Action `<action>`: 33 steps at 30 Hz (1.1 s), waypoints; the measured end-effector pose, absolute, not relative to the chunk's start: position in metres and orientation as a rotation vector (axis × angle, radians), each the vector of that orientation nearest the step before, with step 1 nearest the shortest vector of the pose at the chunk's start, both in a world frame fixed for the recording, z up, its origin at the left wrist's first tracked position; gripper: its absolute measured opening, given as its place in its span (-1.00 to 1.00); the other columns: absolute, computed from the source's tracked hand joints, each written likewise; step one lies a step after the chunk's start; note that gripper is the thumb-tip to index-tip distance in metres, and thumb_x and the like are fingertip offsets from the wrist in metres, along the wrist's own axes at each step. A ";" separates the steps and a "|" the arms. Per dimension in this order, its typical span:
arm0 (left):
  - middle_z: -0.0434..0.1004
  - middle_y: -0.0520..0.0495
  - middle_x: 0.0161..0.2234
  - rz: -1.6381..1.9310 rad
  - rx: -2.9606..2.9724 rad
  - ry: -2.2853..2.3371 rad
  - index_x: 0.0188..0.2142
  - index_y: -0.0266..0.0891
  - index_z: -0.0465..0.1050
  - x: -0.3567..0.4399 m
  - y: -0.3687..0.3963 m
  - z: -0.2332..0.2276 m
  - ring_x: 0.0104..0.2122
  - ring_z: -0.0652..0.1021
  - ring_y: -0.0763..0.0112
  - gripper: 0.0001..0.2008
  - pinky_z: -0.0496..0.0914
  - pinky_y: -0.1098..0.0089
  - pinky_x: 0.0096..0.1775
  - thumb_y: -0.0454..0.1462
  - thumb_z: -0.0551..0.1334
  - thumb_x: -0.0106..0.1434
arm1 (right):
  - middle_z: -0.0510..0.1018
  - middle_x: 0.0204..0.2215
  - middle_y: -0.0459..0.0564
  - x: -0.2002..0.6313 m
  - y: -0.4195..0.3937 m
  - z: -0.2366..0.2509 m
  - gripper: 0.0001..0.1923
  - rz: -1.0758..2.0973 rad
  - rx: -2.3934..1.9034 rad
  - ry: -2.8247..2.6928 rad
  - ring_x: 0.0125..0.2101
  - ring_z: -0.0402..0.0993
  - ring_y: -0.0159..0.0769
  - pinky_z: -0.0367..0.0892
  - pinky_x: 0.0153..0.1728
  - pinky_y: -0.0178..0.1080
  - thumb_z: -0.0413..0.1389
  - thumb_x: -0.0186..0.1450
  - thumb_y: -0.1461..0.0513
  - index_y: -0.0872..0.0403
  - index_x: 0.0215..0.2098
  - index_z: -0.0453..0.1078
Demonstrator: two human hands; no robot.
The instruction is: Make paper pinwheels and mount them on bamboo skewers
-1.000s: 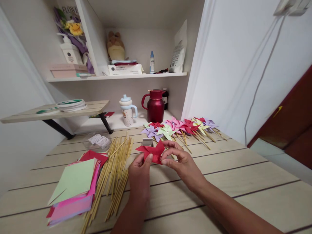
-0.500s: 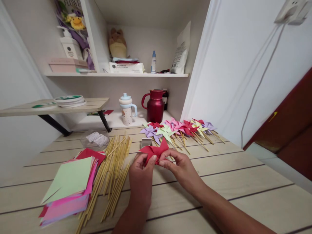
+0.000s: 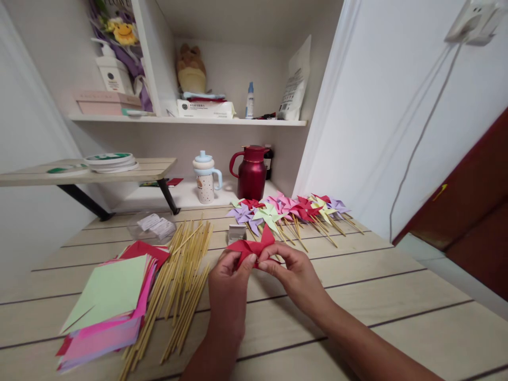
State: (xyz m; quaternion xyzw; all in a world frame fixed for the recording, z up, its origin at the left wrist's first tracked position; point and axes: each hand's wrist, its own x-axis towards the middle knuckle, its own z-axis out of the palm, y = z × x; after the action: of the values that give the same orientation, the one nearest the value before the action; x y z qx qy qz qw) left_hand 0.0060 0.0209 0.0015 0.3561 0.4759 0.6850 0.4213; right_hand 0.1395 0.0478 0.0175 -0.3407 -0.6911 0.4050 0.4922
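Observation:
Both my hands hold a red folded paper pinwheel head (image 3: 250, 246) just above the wooden table (image 3: 381, 296). My left hand (image 3: 228, 288) pinches its left and middle part with thumb and fingers. My right hand (image 3: 296, 275) pinches its right side. A bundle of bamboo sticks (image 3: 178, 288) lies just left of my left hand. Further left sits a stack of coloured paper squares (image 3: 107, 304) with a pale green sheet on top.
Several finished pinwheels on sticks (image 3: 289, 211) lie at the table's far side. A small metal box (image 3: 237, 233) sits behind the red paper. A red jug (image 3: 253, 172) and a white cup (image 3: 205, 180) stand at the back. A clear plastic tub (image 3: 153, 227) lies far left.
The red paper has been folded tighter between my fingers and one point now stands up. My hands stayed in about the same place; the view shifted slightly.

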 end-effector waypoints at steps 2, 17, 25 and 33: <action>0.55 0.04 -0.43 1.708 0.889 1.214 -0.46 -0.23 0.54 0.006 0.020 0.003 -0.37 0.50 0.40 -0.87 0.34 0.45 -0.31 -0.22 0.39 0.03 | 0.54 -0.41 -0.11 0.140 0.047 0.019 -0.93 0.992 -0.839 -1.669 -0.32 0.43 -0.27 0.28 -0.20 -0.24 0.23 0.22 0.21 0.02 -0.42 0.48; 0.57 0.02 -0.43 1.647 0.793 1.115 -0.39 -0.25 0.59 0.012 0.014 0.012 -0.39 0.49 0.40 -0.82 0.36 0.43 -0.25 -0.18 0.38 0.05 | 0.49 -0.47 -0.13 0.136 0.045 0.018 -0.93 1.058 -0.894 -1.519 -0.43 0.29 -0.33 0.20 -0.38 -0.28 0.23 0.20 0.22 0.04 -0.42 0.46; 0.61 0.02 -0.38 1.679 0.788 1.151 -0.36 -0.21 0.62 0.013 0.013 0.010 -0.34 0.51 0.39 -0.83 0.36 0.44 -0.23 -0.21 0.40 0.03 | 0.46 -0.49 -0.13 0.141 0.045 0.023 -0.89 1.100 -0.866 -1.578 -0.43 0.31 -0.34 0.22 -0.37 -0.28 0.22 0.22 0.21 0.05 -0.45 0.42; 0.59 -0.01 -0.35 1.830 0.978 1.328 -0.44 -0.18 0.63 0.012 0.012 0.011 -0.28 0.53 0.29 -0.90 0.37 0.38 -0.20 -0.22 0.39 0.02 | 0.45 -0.50 -0.14 0.142 0.044 0.026 -0.89 1.131 -0.838 -1.565 -0.44 0.30 -0.35 0.24 -0.36 -0.28 0.22 0.22 0.22 0.05 -0.45 0.42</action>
State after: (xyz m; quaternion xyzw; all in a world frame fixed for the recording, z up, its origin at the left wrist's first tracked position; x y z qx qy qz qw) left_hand 0.0118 0.0122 0.0110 0.3745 0.5084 0.7006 0.3324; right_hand 0.1417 0.0439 0.0258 -0.3457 -0.6459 0.4667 0.4955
